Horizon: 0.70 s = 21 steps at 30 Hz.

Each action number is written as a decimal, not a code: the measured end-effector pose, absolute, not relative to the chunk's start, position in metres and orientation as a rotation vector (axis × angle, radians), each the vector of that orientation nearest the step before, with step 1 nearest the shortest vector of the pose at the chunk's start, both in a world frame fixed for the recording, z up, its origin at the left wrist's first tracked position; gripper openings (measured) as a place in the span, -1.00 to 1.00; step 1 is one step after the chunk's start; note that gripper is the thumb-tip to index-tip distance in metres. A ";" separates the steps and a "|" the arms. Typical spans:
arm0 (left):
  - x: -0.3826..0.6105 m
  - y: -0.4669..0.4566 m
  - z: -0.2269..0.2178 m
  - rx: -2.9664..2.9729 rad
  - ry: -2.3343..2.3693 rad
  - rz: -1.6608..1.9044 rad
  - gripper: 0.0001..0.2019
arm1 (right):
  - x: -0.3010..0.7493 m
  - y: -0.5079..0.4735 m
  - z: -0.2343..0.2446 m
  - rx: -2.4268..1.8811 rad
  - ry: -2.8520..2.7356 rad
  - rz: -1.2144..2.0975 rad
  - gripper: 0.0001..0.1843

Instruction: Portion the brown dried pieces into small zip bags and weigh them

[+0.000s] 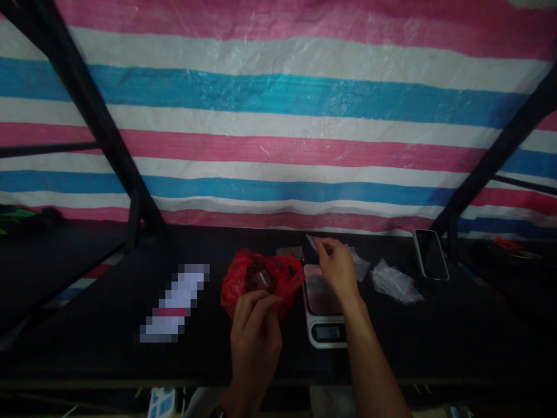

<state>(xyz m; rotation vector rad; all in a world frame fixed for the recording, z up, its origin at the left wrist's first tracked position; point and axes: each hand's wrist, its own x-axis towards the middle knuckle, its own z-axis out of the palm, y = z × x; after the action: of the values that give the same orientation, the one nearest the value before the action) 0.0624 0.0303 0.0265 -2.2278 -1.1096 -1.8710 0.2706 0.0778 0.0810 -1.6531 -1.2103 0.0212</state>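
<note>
Right grip point(338, 267): pinches a little clear bag point(310, 241)
Left grip point(256, 337): can't tell if it holds anything
Red plastic bag point(232, 284): at left grip's fingertips
Digital scale point(319, 293): below right grip

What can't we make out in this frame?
All in the head view:
- Scale display: digits too small and dim.
- Right part of the scale: behind the right forearm.
- Left hand grip: fingertips hidden by its own knuckles.
- Lower contents of the red bag: covered by its folds and that hand.
- Pale strip: pixelated.
- Blue-and-white object: cut by the bottom edge.
</note>
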 end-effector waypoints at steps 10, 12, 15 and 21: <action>0.027 0.033 0.029 -2.204 -1.146 -1.856 -0.74 | 0.341 0.069 0.061 -1.986 -1.144 -0.031 -0.65; 0.020 0.033 0.030 -2.202 -1.144 -1.827 -0.74 | 0.351 0.072 0.054 -2.034 -1.197 -0.021 -0.72; 0.013 0.033 0.031 -2.167 -1.134 -1.811 -0.74 | 0.357 0.075 0.045 -2.095 -1.254 0.003 -0.77; 0.013 0.031 0.034 -2.151 -1.144 -1.828 -0.75 | 0.361 0.077 0.044 -2.198 -1.196 -0.008 -0.76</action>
<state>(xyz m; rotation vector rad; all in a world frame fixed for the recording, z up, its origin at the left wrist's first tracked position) 0.0125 0.0314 0.0343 -2.1511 -1.1435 -1.8279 0.3609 0.0767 0.0435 -2.1977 -1.1955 -0.0079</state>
